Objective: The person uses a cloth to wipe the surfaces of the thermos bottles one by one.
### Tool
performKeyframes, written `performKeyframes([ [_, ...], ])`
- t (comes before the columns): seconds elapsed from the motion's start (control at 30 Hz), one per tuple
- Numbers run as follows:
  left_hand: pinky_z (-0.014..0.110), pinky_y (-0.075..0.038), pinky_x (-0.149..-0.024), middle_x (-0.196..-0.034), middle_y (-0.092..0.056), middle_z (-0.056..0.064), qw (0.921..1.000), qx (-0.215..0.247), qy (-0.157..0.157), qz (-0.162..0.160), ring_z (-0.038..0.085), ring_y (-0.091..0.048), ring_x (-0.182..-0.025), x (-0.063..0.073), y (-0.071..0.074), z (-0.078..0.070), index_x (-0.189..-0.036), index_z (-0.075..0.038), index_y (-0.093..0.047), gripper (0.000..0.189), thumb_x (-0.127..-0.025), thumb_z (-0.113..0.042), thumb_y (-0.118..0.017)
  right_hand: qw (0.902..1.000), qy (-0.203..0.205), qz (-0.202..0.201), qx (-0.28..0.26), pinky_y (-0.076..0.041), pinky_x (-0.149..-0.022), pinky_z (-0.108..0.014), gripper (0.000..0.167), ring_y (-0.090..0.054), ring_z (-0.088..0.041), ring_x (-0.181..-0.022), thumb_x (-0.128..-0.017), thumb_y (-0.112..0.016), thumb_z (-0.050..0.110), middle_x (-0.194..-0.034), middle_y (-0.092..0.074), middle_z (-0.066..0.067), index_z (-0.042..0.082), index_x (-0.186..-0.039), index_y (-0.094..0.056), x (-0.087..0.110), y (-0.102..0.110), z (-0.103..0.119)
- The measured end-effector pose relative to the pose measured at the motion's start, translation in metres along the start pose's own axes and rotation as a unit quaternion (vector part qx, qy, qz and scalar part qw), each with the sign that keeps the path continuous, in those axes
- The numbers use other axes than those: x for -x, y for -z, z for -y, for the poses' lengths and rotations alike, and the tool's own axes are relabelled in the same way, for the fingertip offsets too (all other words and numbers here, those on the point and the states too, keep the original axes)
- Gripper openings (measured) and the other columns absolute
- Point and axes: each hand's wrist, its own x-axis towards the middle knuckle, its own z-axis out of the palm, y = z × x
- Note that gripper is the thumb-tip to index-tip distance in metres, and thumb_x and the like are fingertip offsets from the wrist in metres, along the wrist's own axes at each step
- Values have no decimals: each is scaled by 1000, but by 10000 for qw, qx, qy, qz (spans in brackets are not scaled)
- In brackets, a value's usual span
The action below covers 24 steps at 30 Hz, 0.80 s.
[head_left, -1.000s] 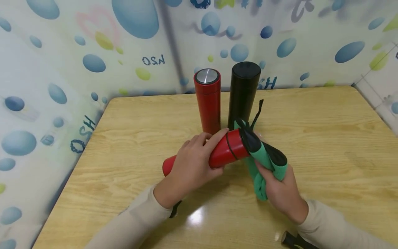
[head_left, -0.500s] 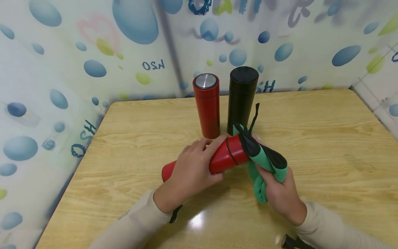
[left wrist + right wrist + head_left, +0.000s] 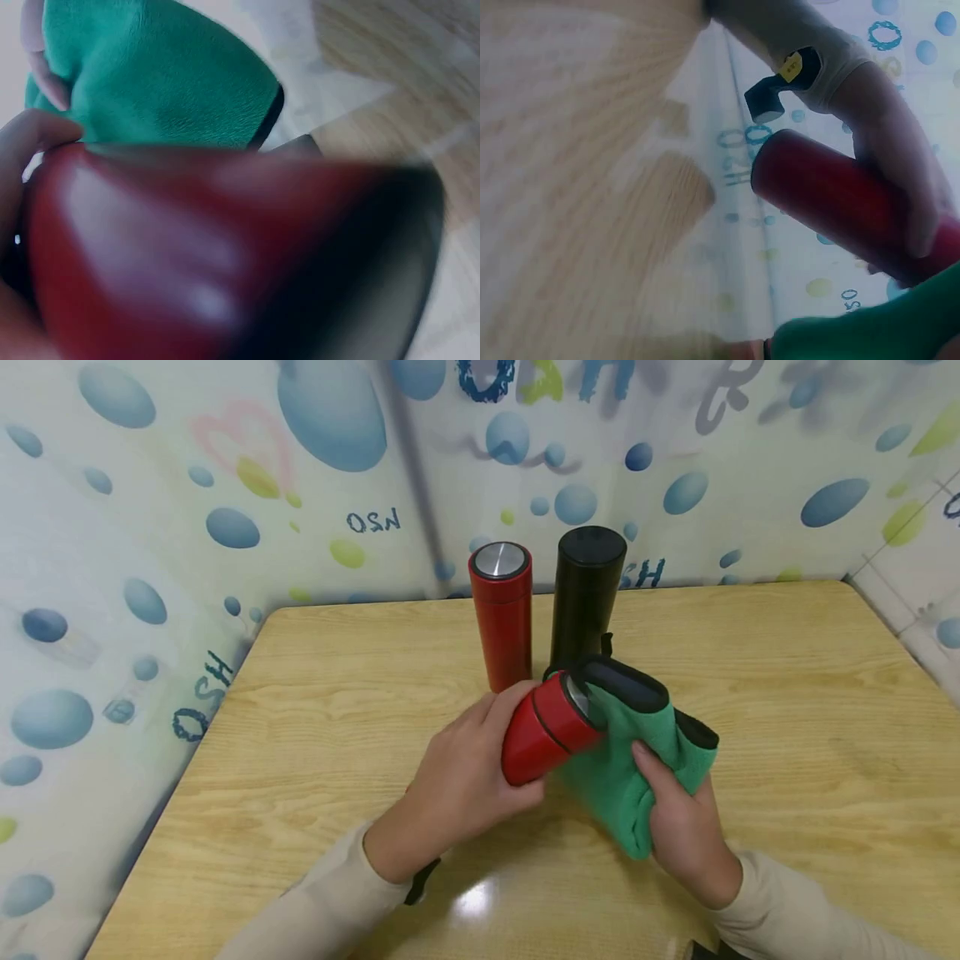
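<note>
My left hand [image 3: 465, 768] grips a red vacuum flask [image 3: 543, 735], tilted above the table, its silver-topped lid end pointing right. My right hand [image 3: 690, 831] holds a folded green cloth [image 3: 611, 785] with black edging, thumb pressed on top. The cloth lies against the lid end and partly covers the silver top. In the left wrist view the flask [image 3: 165, 247] fills the front, blurred, with the cloth [image 3: 172, 82] behind it. From the right wrist, the flask's base end [image 3: 795, 169] sticks out past the left hand [image 3: 900, 165].
Behind the hands stand a second red flask [image 3: 502, 627] with a silver lid and a black flask [image 3: 588, 602], both upright on the wooden table [image 3: 337, 693]. A patterned wall covering [image 3: 450, 468] rises at the table's back edge. A dark camera [image 3: 806, 71] sits on the left wrist.
The cloth has slid off the lid end and opened out, so part of the silver top shows. The left hand has turned the flask, and its base end is now hidden in the head view.
</note>
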Motion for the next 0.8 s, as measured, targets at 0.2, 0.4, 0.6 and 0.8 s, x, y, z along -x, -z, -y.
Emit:
performKeyframes([
  [0.2, 31, -57, -88, -124, -60, -6, 9850, 1657, -192, -441, 9, -59, -108, 4, 9, -5, -147, -24, -35, 89, -73, -23, -84, 9875, -1564, 166, -48, -58, -86, -27, 25, -67, -7, -104, -108, -43, 26, -112, -64, 6, 12, -129, -46, -1, 3, 1],
  [0.4, 40, -57, -91, -129, -59, 5, 9260, 3521, -614, -1215, 20, -59, -115, 4, 12, -8, -142, -13, -35, 81, -74, -12, -79, 9707, -2361, 444, -88, -57, -89, -28, 35, -64, -5, -104, -107, -43, 40, -112, -60, 8, 16, -132, -38, -3, 0, 3],
  [0.6, 39, -58, -90, -122, -59, 9, 8629, 4413, -1073, -2219, 27, -61, -110, 5, 5, -7, -134, -8, -39, 67, -84, -33, -76, 9540, -2950, 487, -215, -56, -92, -30, 39, -65, -6, -105, -106, -42, 44, -114, -61, 9, 17, -134, -36, -3, 0, 0],
  [0.8, 45, -58, -92, -117, -61, 11, 8081, 5081, -1715, -2436, 29, -69, -105, 1, 0, -6, -132, -6, -40, 60, -89, -31, -72, 9351, -3447, 752, -338, -56, -93, -32, 45, -67, -8, -105, -105, -43, 48, -113, -66, 8, 14, -134, -40, -4, 2, -2],
])
